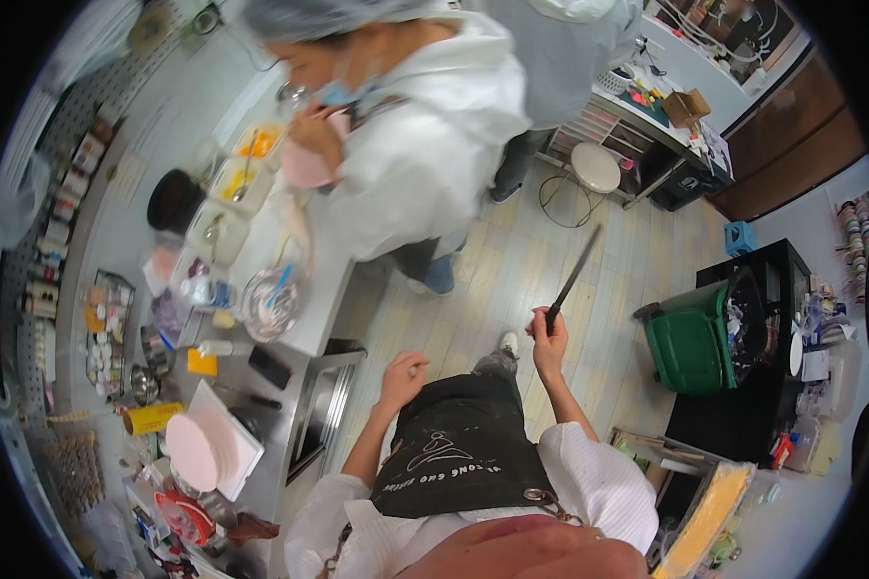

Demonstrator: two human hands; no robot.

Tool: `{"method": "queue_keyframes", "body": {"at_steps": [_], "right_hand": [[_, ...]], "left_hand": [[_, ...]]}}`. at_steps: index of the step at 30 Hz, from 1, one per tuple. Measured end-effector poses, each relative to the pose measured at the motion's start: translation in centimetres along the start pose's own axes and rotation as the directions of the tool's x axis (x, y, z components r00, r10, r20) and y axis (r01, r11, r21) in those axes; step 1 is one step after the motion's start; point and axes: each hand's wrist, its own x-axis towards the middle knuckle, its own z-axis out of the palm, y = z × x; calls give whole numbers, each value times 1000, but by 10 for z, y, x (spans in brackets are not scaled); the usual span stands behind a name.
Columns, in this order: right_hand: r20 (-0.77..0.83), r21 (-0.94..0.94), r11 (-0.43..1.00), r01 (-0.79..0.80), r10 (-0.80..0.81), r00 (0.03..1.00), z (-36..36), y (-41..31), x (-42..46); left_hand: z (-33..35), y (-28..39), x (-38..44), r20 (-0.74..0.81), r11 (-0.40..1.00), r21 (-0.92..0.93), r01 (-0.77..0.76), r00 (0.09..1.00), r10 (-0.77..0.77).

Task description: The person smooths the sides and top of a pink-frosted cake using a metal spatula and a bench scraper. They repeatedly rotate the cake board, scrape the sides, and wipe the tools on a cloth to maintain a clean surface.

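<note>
My right hand (548,340) grips the black handle of a long, narrow-bladed knife (581,266). Its blade points up and away over the floor, touching nothing. My left hand (403,376) hangs in front of my black apron (463,449), fingers loosely curled, with nothing visible in it. To the left of that hand is a steel worktable (290,427). A pink round cake (201,450) on a white square board (246,449) stands there, tilted in this view. Near it lie a dark phone (269,367) and a black-handled tool (257,396).
A co-worker in white (427,137) leans over containers of yellow filling (239,181) at upper left. Another person (561,58) stands behind. A round stool (595,168) is farther back. At right are a green bin (688,340) and black shelf unit (753,268).
</note>
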Motion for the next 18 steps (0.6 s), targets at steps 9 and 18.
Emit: {"method": "queue_keyframes", "body": {"at_steps": [9, 18], "right_hand": [[20, -383, 922, 59, -55, 998, -46, 65, 242], [304, -405, 853, 330, -215, 928, 138, 103, 519]], "left_hand": [[89, -116, -145, -24, 514, 156, 843, 524, -851], [149, -89, -46, -84, 112, -7, 994, 111, -990]]}}
